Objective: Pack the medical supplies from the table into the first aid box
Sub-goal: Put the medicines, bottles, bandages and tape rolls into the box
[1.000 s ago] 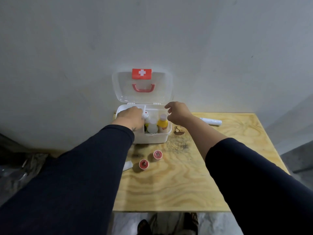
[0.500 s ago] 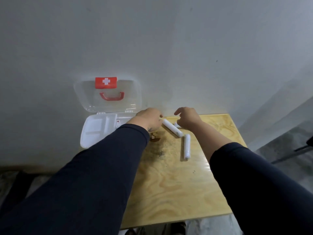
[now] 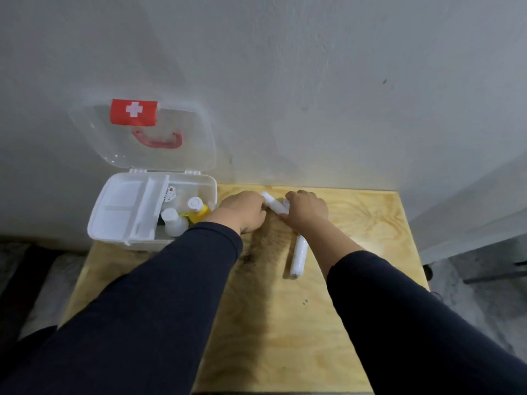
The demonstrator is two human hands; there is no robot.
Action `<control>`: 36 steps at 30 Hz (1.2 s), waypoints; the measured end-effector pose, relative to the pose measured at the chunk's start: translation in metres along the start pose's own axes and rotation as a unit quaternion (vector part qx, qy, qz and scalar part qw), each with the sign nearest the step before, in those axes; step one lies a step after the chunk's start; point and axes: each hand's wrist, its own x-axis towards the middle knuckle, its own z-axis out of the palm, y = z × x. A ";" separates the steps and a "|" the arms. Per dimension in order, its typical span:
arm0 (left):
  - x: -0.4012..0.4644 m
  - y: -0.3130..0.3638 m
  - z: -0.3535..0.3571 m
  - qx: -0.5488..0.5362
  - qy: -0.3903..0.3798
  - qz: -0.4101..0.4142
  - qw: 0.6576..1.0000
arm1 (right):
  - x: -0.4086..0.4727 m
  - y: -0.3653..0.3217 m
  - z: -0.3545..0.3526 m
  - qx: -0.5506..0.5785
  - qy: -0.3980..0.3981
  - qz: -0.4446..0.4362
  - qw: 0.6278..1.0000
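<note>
Plywood table (image 3: 356,323) runs bare toward its near edge. First aid box (image 3: 119,220) sits open at the far left corner against the wall. Just right of the box, left hand (image 3: 242,210) and right hand (image 3: 306,210) both grip one white roll (image 3: 273,206); another roll (image 3: 298,256) lies nearer, beside the right forearm.
</note>
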 end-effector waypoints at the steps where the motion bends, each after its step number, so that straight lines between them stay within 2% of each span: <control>1: 0.002 0.000 0.002 -0.005 -0.002 -0.001 1.000 | 0.003 -0.001 0.001 0.008 0.002 -0.005 1.000; 8: 0.002 0.004 0.001 -0.013 0.007 -0.024 1.000 | 0.008 0.004 0.000 0.049 0.038 -0.015 0.998; 14: -0.018 0.010 -0.030 -0.011 0.050 -0.041 0.998 | 0.000 -0.005 -0.037 0.121 0.054 -0.031 0.991; 20: -0.059 0.003 -0.065 -0.014 0.125 -0.066 0.990 | -0.022 -0.039 -0.083 0.205 0.065 -0.086 0.973; 26: -0.105 -0.038 -0.078 -0.048 0.166 -0.128 0.977 | -0.039 -0.088 -0.104 0.257 0.062 -0.120 0.957; 31: -0.130 -0.085 -0.079 -0.056 0.156 -0.168 0.972 | -0.052 -0.128 -0.105 0.301 0.054 -0.114 0.945; 36: -0.141 -0.121 -0.071 -0.021 0.116 -0.167 0.979 | -0.063 -0.164 -0.103 0.393 0.073 -0.107 0.911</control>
